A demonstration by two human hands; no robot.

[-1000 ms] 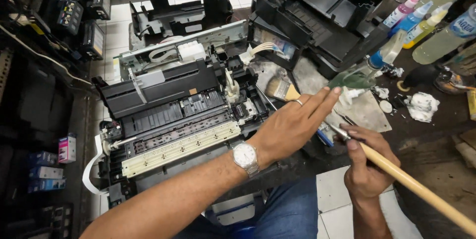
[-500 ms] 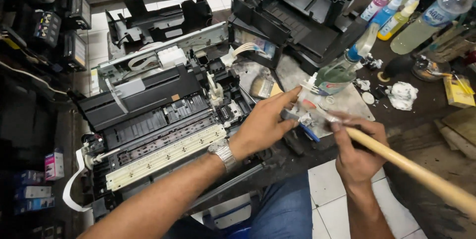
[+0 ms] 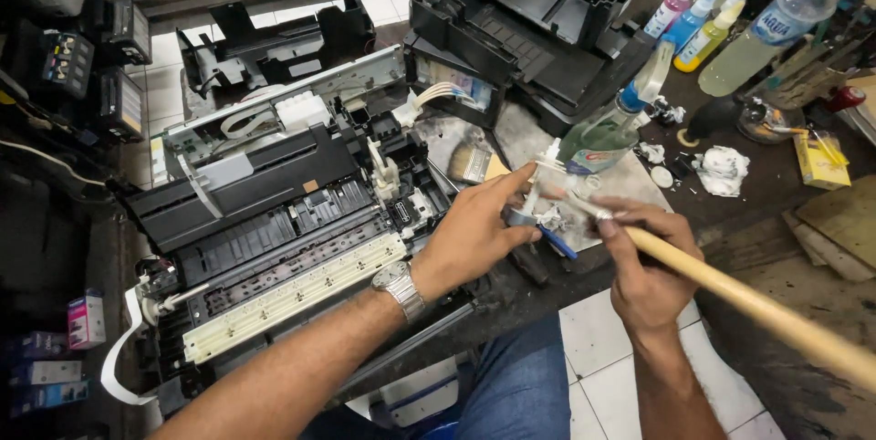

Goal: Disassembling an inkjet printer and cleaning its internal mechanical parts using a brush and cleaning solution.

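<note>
Nearest the camera, at about 4 o'clock, the right hand (image 3: 650,277) is closed around a long wooden-handled brush (image 3: 730,289), whose handle runs off toward 4 o'clock while its metal ferrule end meets a small white plastic part (image 3: 549,171) near the middle of the view. The left hand (image 3: 474,232), with a metal wristwatch (image 3: 399,287) on its wrist, comes in from 7 o'clock and pinches that white part between thumb and fingertips, so both hands meet just right of centre, above the dark workbench (image 3: 757,221).

Just under the hands lie a blue-handled tool (image 3: 557,244) and a dark screwdriver handle (image 3: 529,262), close enough to crowd the work. Behind the part, toward 1 o'clock, a green spray bottle (image 3: 607,134) stands almost touching the fingers, with a flat paintbrush (image 3: 470,164) beside it toward 11 o'clock.

At 9 o'clock the opened printer chassis (image 3: 274,221) fills the left half. Crumpled white tissue (image 3: 721,171) lies at 2 o'clock. Farther back, at 12 o'clock, sits a black printer cover (image 3: 538,20), and at 1 o'clock a row of ink bottles (image 3: 693,15) beside a large clear bottle (image 3: 776,25).
</note>
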